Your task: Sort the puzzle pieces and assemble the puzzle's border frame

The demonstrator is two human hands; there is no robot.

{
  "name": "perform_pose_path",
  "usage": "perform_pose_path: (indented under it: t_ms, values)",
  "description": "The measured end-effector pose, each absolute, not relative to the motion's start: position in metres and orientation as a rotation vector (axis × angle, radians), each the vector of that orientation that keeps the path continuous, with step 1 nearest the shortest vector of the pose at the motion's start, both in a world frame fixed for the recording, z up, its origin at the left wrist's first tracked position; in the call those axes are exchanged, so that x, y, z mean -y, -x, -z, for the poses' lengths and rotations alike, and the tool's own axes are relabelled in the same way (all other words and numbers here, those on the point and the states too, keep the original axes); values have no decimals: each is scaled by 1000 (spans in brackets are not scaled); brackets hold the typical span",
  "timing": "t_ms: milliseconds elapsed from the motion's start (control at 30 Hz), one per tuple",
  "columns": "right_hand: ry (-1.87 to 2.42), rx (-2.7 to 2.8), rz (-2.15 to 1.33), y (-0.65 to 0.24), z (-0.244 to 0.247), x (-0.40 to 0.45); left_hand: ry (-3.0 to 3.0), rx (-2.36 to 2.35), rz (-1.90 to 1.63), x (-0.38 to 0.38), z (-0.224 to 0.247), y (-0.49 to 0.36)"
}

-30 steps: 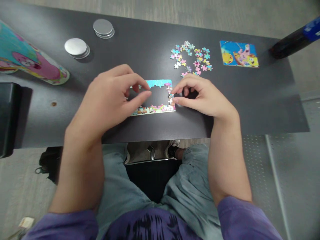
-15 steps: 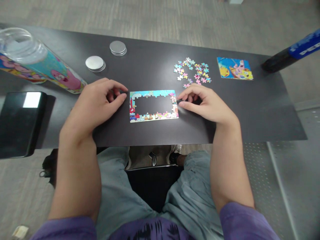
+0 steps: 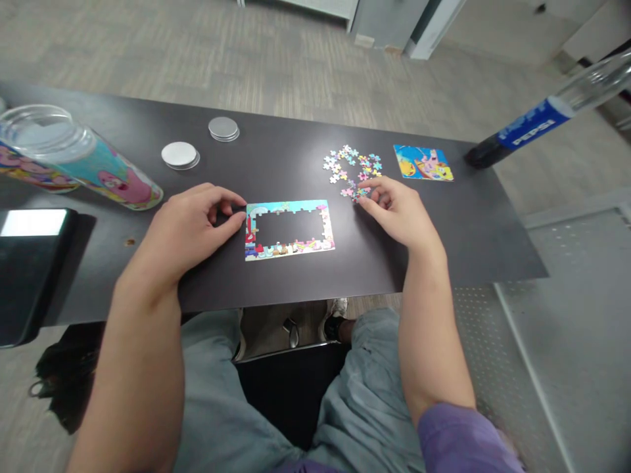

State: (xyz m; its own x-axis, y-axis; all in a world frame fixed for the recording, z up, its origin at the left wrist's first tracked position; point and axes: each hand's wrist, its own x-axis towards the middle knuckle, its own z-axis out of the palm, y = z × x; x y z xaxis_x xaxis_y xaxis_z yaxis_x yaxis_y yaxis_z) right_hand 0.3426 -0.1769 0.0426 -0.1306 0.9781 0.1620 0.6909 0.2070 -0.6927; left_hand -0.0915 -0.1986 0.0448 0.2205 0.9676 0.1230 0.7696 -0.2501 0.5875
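Observation:
An assembled jigsaw puzzle border (image 3: 296,248) lies flat on the dark table, its middle showing bare tabletop. At its left edge is my left hand (image 3: 190,223), thumb and index finger apart with nothing visible between them; the other fingers are curled. My right hand (image 3: 398,209) is at the near side of a cluster of loose jigsaw pieces (image 3: 337,176). Its thumb and index finger are apart beside the nearest pieces, and I see nothing held. The remaining right fingers curl under, partly hidden.
A small cartoon picture card (image 3: 422,163) lies right of the pieces, with a Pepsi bottle (image 3: 532,125) beyond it. Two stacks of round lids, one nearer (image 3: 179,154) and one farther (image 3: 223,127), sit at the back left. Cartoon-printed clear tubes (image 3: 129,182) and a black box-like device (image 3: 29,282) occupy the left.
My right hand has moved from the border's right edge to the loose pieces. My left hand stays by the border's left edge. The view has tilted up and shifted right.

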Motion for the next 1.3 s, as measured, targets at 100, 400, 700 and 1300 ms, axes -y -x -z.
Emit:
perform_pose_path:
  t_ms: [100,400,700,1300]
  values:
    - [1539,1929,-587,-341,-42,177,-2094,-1601,-677,199,-46,90]
    - [1545,1956,-585,-344,-40,176,-2069,-1620,-690,200,-47,88]
    - [1493,2014,-706,-344,-55,185,-2113,-1395,-600,204,-53,101]
    - [1275,2176,-863,-313,-56,190,-2104,-1389,-443,205,-65,99]
